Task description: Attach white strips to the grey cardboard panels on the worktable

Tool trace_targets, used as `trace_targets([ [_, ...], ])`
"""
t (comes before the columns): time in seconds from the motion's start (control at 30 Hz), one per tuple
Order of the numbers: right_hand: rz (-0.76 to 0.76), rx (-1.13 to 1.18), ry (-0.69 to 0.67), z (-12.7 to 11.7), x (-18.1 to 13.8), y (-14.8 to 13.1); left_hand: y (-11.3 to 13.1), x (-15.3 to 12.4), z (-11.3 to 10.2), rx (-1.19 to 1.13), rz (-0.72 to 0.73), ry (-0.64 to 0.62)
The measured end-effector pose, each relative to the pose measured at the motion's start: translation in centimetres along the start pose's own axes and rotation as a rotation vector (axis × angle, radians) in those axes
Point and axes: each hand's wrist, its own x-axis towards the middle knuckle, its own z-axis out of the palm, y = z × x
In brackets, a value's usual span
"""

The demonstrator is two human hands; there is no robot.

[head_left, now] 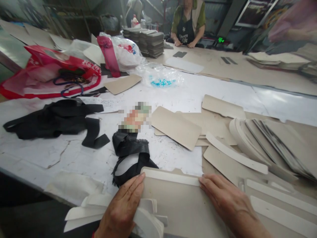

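A beige board panel lies in front of me at the table's near edge. Along its far edge runs a narrow white strip. My left hand is closed, fingers pressed together at the strip's left end and the panel's corner; its thumb is hidden. At the strip's right end, my right hand is closed too, fingertips pinching strip and panel edge. Several curved white pieces fan out beside and beneath my left hand. Just beyond the panel is a loop of black fabric tape with frayed edges.
More black tape is heaped at left, before a red bag. Beige panels overlap ahead; stacked boards and white strips lie at right. Clear plastic sits farther back. A person works across the table.
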Motion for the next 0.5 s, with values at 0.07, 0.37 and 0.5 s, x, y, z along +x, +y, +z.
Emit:
trace_targets([
  [0.07,0.039,0.040,0.002,-0.5,0.4,-0.5,-0.1,-0.1,-0.1,-0.009,-0.011,-0.026],
  [0.37,0.024,0.043,-0.005,-1.1,0.5,-1.0,-1.1,0.3,-0.3,-0.007,0.026,-0.089],
  [0.5,0.048,0.081,-0.011,-1.1,0.5,-1.0,-1.0,0.7,-0.5,0.003,0.013,-0.132],
])
